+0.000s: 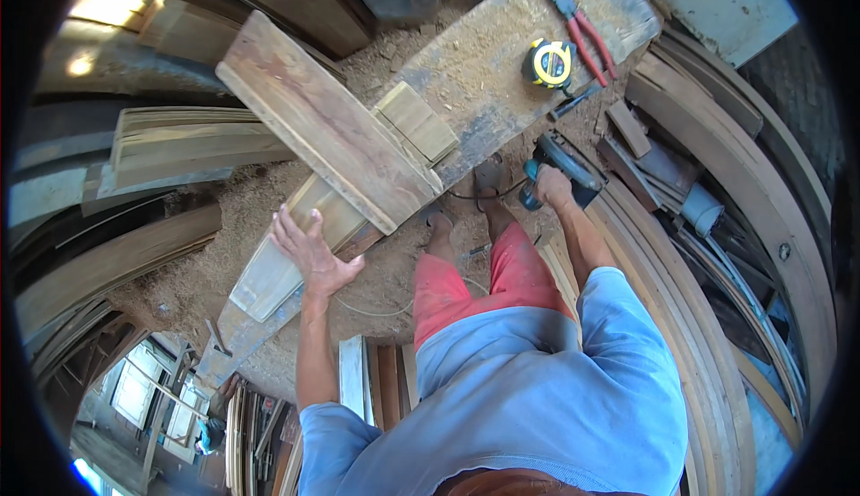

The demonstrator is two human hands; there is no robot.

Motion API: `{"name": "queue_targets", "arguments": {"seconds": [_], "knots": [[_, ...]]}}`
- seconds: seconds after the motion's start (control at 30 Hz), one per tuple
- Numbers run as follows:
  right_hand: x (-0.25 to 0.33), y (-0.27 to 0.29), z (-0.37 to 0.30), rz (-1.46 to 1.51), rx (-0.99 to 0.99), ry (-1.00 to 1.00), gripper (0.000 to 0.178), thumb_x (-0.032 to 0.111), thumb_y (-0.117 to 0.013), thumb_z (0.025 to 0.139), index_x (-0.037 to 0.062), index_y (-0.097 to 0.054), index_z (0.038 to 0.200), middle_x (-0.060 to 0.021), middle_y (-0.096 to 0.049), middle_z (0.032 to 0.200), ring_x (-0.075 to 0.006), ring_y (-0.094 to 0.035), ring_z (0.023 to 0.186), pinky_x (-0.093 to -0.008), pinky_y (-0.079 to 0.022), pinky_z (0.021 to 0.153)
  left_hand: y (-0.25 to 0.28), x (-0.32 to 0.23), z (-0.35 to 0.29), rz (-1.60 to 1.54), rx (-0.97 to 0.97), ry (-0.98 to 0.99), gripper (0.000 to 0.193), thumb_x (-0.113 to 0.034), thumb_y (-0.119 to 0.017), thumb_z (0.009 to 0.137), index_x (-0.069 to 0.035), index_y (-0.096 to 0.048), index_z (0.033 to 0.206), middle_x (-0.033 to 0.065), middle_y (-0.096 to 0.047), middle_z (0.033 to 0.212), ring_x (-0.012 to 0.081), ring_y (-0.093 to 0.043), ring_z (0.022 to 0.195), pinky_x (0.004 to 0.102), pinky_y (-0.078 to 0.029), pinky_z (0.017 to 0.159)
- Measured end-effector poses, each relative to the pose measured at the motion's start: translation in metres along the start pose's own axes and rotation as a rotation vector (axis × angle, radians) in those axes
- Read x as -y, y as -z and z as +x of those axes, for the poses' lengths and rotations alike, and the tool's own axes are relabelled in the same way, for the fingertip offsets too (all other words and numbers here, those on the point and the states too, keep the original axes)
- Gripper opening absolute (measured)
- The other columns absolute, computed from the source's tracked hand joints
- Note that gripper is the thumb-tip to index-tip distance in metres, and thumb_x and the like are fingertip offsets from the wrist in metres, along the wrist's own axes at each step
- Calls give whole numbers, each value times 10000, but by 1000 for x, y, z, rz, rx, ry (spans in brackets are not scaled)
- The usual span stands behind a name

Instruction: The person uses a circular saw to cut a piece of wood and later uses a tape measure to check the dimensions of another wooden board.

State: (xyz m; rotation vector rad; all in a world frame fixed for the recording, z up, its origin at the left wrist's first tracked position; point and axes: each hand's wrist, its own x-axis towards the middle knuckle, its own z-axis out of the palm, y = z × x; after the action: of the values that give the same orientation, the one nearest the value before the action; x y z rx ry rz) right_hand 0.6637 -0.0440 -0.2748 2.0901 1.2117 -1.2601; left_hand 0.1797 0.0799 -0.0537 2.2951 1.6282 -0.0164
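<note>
My right hand (pixel 553 188) is wrapped round the handle of a teal and black circular saw (pixel 573 161), off the near side of the bench by the lumber stack. Over the near-left end of a pale board (pixel 269 274), my left hand (pixel 312 250) is open with its fingers spread; whether it touches the wood I cannot tell. A wide brownish board (pixel 313 106) lies crosswise over the pale one. Beside it sits a short stack of light wood blocks (pixel 419 124). All rest on a long, dusty plank bench (pixel 484 57).
Red-handled pliers (pixel 582 34) and a yellow and black tape measure (pixel 549 63) lie at the bench's far right. A cable (pixel 461 197) runs near the saw and my feet. Lumber stacks stand at left (pixel 179 142) and right (pixel 681 290). Sawdust covers the floor (pixel 179 290).
</note>
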Motion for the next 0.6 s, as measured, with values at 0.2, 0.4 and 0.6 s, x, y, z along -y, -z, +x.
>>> {"name": "queue_targets", "arguments": {"seconds": [0.2, 0.4, 0.6], "knots": [[-33, -46, 77, -59, 43, -150, 262, 114, -634, 851, 16, -699, 1085, -263, -733, 1103, -412, -712, 1074, -488, -581, 900, -3, 2, 6, 70, 16, -92, 1260, -494, -795, 584, -252, -154, 1642, 320, -117, 1665, 527, -125, 1542, 721, -87, 1196], [-55, -105, 144, -32, -41, -105, 289, 140, -600, 881, 9, -695, 1121, -269, -725, 1139, -411, -702, 1105, -484, -573, 925, -5, -2, 16, 91, 66, -116, 1239, -388, -777, 605, -206, -122, 1641, 334, -133, 1642, 557, -170, 1513, 721, -158, 1190], [-37, -140, 170, -41, 20, -93, 335, 222, -638, 865, 11, -704, 1117, -262, -729, 1120, -418, -702, 1089, -487, -572, 919, -11, -5, 14, 100, 66, -112, 1189, -525, -786, 694, -239, -108, 1627, 335, -116, 1634, 557, -146, 1514, 727, -163, 1178]]}}
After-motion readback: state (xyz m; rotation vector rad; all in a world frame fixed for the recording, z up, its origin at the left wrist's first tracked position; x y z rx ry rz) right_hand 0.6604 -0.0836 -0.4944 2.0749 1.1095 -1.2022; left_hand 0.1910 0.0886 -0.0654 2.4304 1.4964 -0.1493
